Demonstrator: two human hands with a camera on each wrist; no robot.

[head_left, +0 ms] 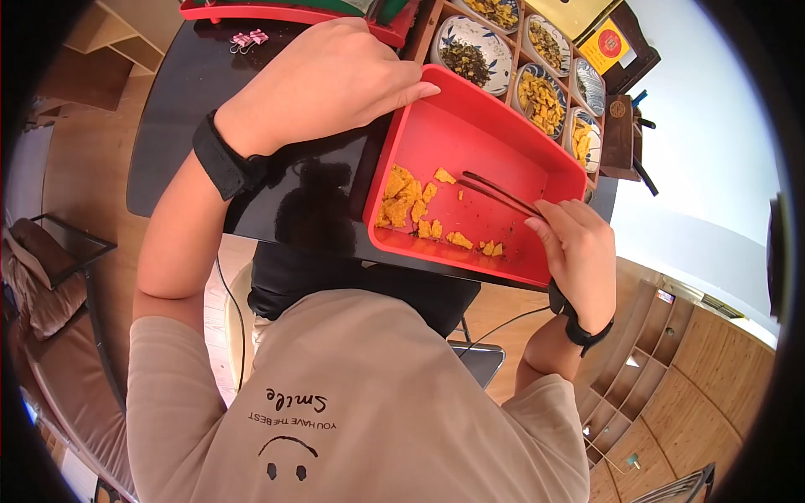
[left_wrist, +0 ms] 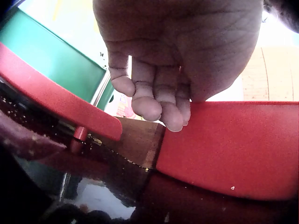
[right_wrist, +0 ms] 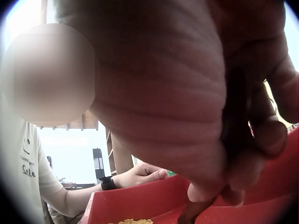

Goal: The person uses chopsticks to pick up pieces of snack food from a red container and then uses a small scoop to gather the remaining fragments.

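A red rectangular box (head_left: pixel 470 109) stands on the black table, with yellow food pieces (head_left: pixel 401 199) heaped at its left end and smaller bits along the near side. My left hand (head_left: pixel 340 80) holds the box's far left corner, thumb over the rim; in the left wrist view its curled fingers (left_wrist: pixel 145 108) hang outside the corner. My right hand (head_left: pixel 579 247) comes over the near right rim and pinches dark brown chopsticks (head_left: pixel 503 194). Their tips point left, close to a lone yellow piece (head_left: pixel 444 175), and stand slightly apart. The right palm hides part of the grip in its wrist view.
Behind the box, a wooden divided tray (head_left: pixel 426 33) holds patterned bowls (head_left: pixel 474 38) of dark and yellow dried food. A red-rimmed green container (head_left: pixel 293 12) stands at the back left, near pink clips (head_left: pixel 249 40). A dark brown holder (head_left: pixel 619 138) is at the right.
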